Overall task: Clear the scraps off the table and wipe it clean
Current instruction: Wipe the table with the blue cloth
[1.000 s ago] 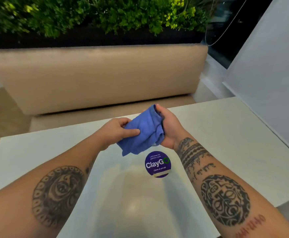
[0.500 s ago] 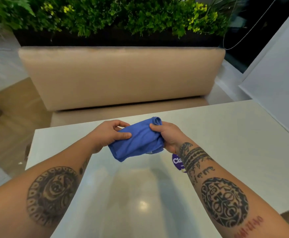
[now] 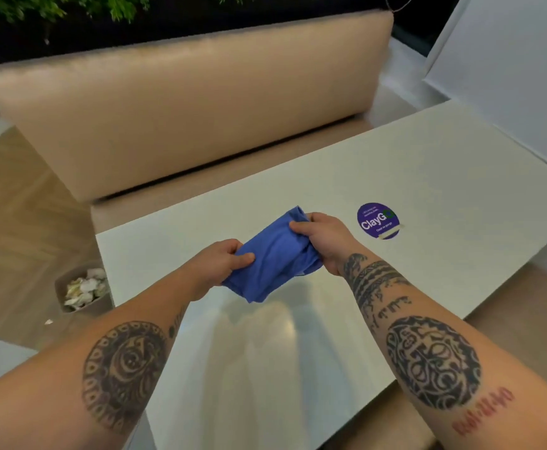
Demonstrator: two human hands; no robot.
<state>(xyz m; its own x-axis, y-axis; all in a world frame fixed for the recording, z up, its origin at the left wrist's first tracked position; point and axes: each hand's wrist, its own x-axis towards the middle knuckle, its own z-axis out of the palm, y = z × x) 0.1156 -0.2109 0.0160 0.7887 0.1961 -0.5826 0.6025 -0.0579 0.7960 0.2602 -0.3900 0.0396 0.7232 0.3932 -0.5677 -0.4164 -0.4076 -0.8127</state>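
**Blue cloth held in both hands above the bench**

I see the blue cloth [image 3: 273,254] bunched into a loose roll, held in the air over the near-middle of the bench [image 3: 444,177]. My left hand [image 3: 220,263] grips its lower left end, thumb laid across the top of the fabric and fingers curled underneath. My right hand [image 3: 325,237] grips the upper right end, fingers wrapped over the folds. The two hands are close together with the cloth spanning between them, and one corner hangs down below the left hand. I cannot tell whether that corner touches the surface.

The bench top is pale and glossy, with a reflection of my arms in the near part. A round purple sticker [image 3: 378,220] reading "ClayGo" lies flat on it, just to the right of my right hand.

On the wooden floor [image 3: 15,222] off the left edge of the bench stands a small bin [image 3: 82,292] filled with crumpled white scraps; one small white scrap [image 3: 48,322] lies on the floor beside it. Beyond the bench runs a beige upholstered sofa [image 3: 181,112], with green plants [image 3: 71,6] behind its back.
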